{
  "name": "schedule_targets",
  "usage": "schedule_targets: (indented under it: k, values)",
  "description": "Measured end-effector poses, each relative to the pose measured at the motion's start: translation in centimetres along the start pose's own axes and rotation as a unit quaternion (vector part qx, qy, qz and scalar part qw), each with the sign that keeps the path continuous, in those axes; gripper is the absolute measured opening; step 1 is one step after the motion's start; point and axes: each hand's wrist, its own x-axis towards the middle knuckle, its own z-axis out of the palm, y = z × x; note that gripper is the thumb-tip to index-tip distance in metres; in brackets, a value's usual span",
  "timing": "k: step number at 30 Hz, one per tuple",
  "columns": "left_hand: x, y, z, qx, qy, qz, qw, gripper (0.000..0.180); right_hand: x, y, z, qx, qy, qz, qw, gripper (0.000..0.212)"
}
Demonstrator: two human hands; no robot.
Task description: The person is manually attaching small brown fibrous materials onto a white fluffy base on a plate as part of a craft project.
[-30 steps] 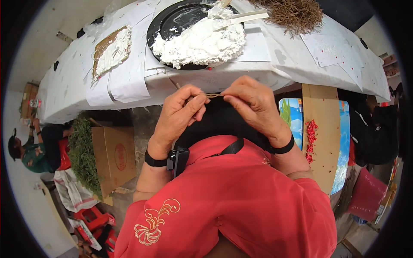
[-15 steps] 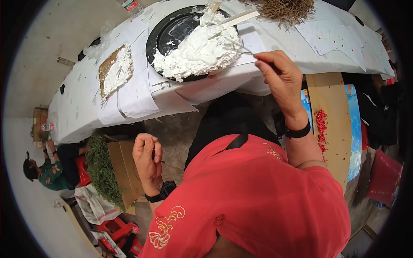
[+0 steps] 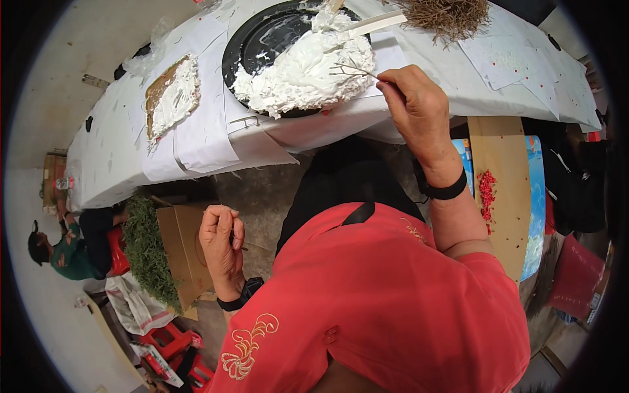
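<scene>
Pinched between thumb and fingertips, a thin branched brown twig sticks out leftward from my right hand. Its forked tips lie over the right part of a thick white paste; whether they touch it I cannot tell. The paste is heaped on a round black tray, with a pale flat stick resting in it. Low at my left side, my left hand is closed with its fingers curled. A small dark bit shows at those fingers, too little to name.
Left of the tray lies a brown board coated with white paste. Brown twigs are piled at the back. Red beads sit on cardboard at right. Green sprigs stand beside a box flap; a person sits farther left.
My right hand has brought the twig from beside the paste's right edge to over the paste, its forks now pointing left. My left hand stays closed in nearly the same place.
</scene>
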Motion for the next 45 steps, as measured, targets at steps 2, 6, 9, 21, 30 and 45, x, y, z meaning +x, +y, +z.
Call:
schedule_targets:
  k: [2,6,9,21,30,45]
  values:
    - [0.2,-0.3,0.4,0.001,-0.001,-0.004,1.0,0.015,0.0,0.0,0.4,-0.001,-0.006,0.0,1.0,0.012]
    - [0.3,-0.6,0.9,0.02,-0.003,-0.006,1.0,0.013,0.3,0.2,1.5,-0.017,-0.019,-0.009,1.0,0.01]
    - [0.2,-0.7,1.0,0.018,-0.005,-0.01,1.0,0.013,0.4,0.4,2.2,-0.053,-0.029,-0.034,0.998,0.009]
    - [0.4,-1.4,0.5,0.016,0.003,-0.024,1.0,0.014,1.5,0.1,2.4,0.02,0.034,-0.031,0.999,0.013]
    - [-0.2,-2.0,-0.1,0.005,0.042,0.002,0.999,0.014,1.1,0.1,2.0,0.136,0.094,0.002,0.986,0.019]
    - [0.4,-2.1,0.1,-0.034,0.0,-0.02,0.999,0.013,-1.1,1.7,2.3,0.014,0.018,-0.051,0.998,0.019]
